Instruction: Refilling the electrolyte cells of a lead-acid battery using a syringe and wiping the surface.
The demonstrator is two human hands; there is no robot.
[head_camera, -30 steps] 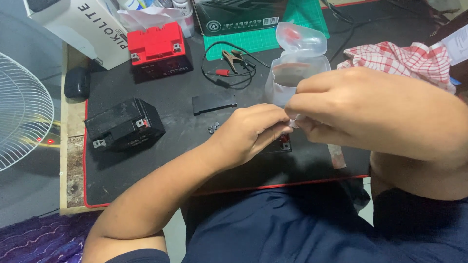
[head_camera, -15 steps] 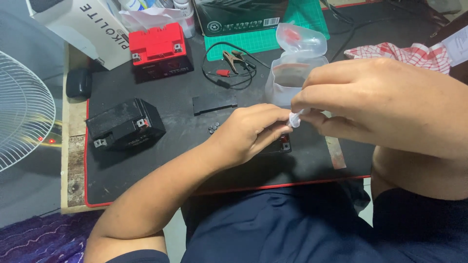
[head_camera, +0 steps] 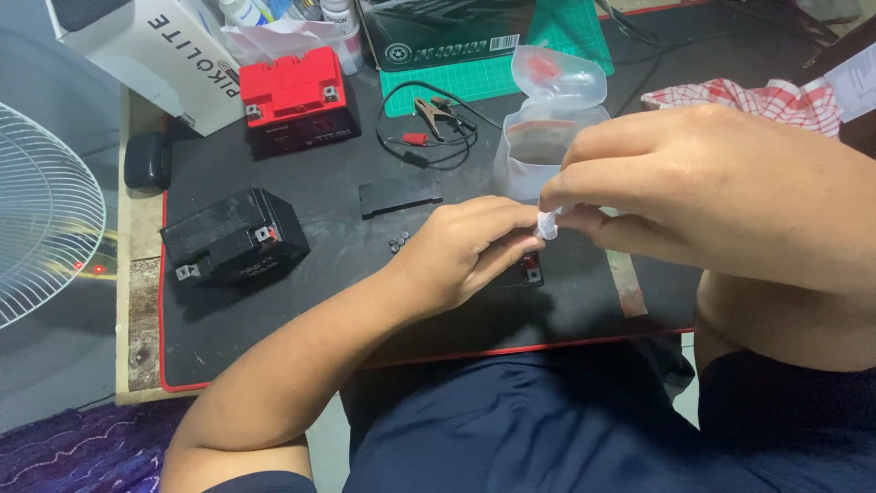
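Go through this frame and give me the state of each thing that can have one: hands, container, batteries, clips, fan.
left hand: closed on something hidden, over a black battery
right hand: pinching a small white piece
clear plastic container: open, lid flipped back
red battery: upright, untouched
black battery: standing apart on the mat
clip leads: loose, unconnected
black cover strip: lying flat
fan: spinning or not, cannot tell

Black desk mat (head_camera: pixel 301 301) on wood table (head_camera: pixel 135 301), white fan (head_camera: pixel 41 210) left.

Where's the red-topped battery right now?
In the head view, the red-topped battery sits at the mat's far left, beside the white box and beyond the black battery.
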